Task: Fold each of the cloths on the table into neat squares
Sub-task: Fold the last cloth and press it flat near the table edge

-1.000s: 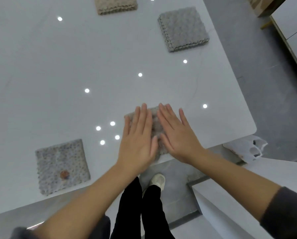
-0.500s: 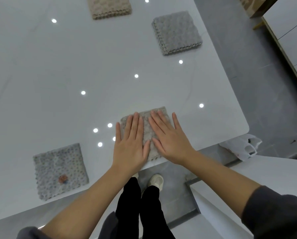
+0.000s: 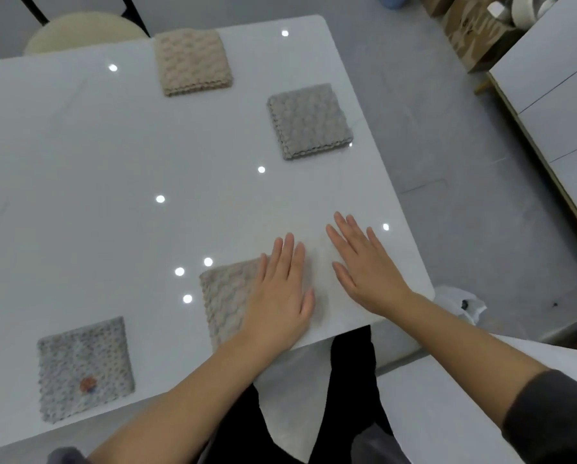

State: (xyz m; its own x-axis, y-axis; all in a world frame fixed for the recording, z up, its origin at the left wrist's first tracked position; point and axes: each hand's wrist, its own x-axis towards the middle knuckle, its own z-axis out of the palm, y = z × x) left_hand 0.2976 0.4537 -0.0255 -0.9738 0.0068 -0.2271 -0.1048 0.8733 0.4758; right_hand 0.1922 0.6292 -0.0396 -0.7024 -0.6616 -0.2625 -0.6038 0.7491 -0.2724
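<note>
White table (image 3: 113, 162) carries four folded cloths; the left hand (image 3: 280, 293) lies flat, fingers spread, on the nearest cloth (image 3: 226, 296), the right hand (image 3: 364, 266) flat and empty beside it.

Your white table (image 3: 113, 155) | four folded cloths on it: beige (image 3: 193, 61), grey (image 3: 308, 120), taupe (image 3: 228, 303), speckled (image 3: 84, 366)

No text, label, brand, number or sign can be read anywhere in the view.
</note>
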